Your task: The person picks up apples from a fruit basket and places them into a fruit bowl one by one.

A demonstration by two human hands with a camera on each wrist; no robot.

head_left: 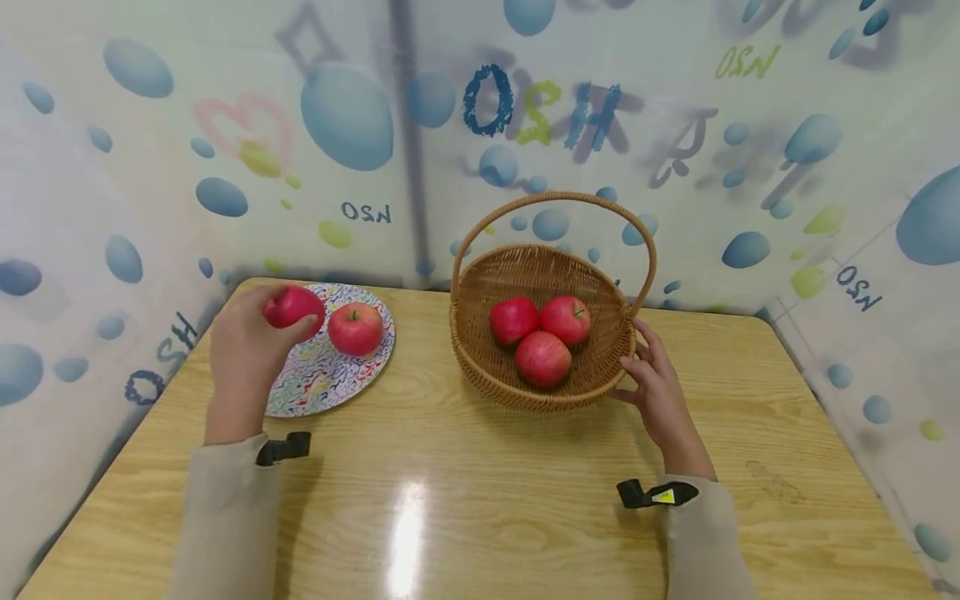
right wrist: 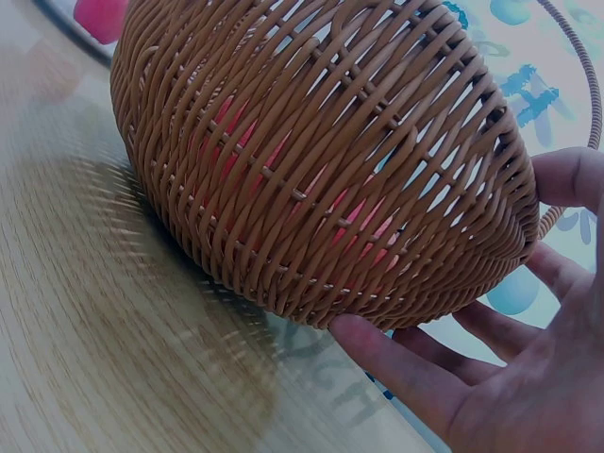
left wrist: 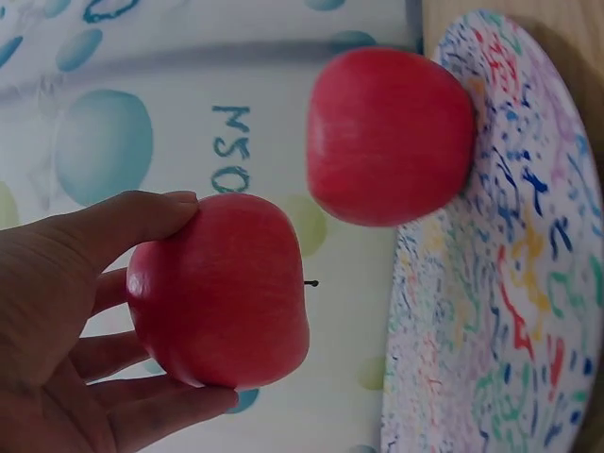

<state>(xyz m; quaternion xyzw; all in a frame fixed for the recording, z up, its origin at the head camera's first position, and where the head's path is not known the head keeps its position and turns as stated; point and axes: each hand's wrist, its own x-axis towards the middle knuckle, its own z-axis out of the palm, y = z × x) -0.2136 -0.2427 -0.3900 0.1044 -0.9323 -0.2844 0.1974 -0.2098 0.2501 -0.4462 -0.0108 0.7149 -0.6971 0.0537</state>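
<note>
My left hand [head_left: 243, 354] grips a red apple [left wrist: 222, 293] between thumb and fingers, over the left part of a round plate [head_left: 333, 387] with a colourful squiggle pattern. A second red apple [head_left: 355, 329] sits on that plate, just right of the held one. At the right side of a brown wicker basket [head_left: 480, 362], my right hand [head_left: 660, 396] holds its rim and woven wall near the foot of the handle. The basket tips towards me, with three red apples [head_left: 543, 359] grouped inside. Through the weave, red patches show in the right wrist view.
Both the plate and the basket are at the back of a light wooden table [head_left: 480, 517], with bare wood between them. Close behind stands a pale wall covering [head_left: 480, 192] with blue and green blobs and lettering. The basket's tall arched handle [head_left: 555, 197] rises above the rim.
</note>
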